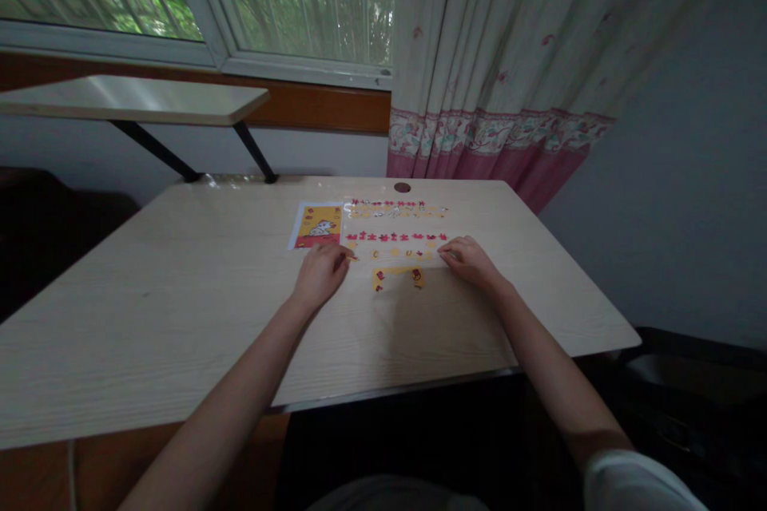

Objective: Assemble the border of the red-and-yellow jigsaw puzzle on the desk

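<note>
Red pieces [396,237] lined up on desk [204,303], seemingly for easy picking; picture card [317,225] alongside, probably reference. Left hand [320,275], right hand [471,260]: whether pinching anything, cannot tell.

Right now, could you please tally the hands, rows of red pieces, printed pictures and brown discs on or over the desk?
Left hand and right hand: 2
Red rows: 2
Picture: 1
Brown disc: 1
Total: 6

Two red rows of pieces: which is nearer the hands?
The near red row, closer to the left hand and right hand, level with the lower part of the picture sheet. The far red row is level with its top.
</note>
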`<state>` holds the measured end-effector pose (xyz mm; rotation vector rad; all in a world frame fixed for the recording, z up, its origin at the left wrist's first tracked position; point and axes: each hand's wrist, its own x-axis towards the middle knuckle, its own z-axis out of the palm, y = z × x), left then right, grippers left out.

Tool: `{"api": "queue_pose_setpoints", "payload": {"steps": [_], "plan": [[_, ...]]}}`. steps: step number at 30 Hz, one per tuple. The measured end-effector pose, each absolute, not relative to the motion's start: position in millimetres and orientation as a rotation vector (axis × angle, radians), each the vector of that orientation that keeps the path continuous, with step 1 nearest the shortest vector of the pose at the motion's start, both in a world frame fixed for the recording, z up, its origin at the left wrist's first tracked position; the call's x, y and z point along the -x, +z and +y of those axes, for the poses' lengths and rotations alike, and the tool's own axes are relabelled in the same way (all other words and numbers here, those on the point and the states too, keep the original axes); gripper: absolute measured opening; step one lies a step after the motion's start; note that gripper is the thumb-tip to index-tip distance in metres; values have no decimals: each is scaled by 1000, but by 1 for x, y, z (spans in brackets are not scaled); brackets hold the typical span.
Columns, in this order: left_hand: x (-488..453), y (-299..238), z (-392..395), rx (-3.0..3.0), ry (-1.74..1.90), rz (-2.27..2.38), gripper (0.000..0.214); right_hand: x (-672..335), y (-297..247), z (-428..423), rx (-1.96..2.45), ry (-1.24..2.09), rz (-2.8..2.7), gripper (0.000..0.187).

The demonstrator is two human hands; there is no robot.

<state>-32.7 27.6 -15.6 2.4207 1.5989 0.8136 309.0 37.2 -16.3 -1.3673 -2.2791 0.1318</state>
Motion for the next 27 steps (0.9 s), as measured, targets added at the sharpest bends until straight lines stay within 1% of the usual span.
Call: {"api": "queue_pose_setpoints", "payload": {"steps": [6,9,16,22,27], "plan": [[20,-9,18,-1966,981,1409,24,-293,-15,31,1208,78,-2303,18],[12,-7,12,-1759,992,1303,24,-266,-13,19,1106,63,-2327,17],[-6,-11,5,-1456,1088,1031,25,-209,-6,-12,1060,-94,-2283,17],[-9,-19,5,-1465,1058,980,29,-208,-7,-13,1097,-136,-2250,21],[8,-14,5,-1855,1006,1160,23,-205,-11,-16,1141,-20,-2268,17]]}}
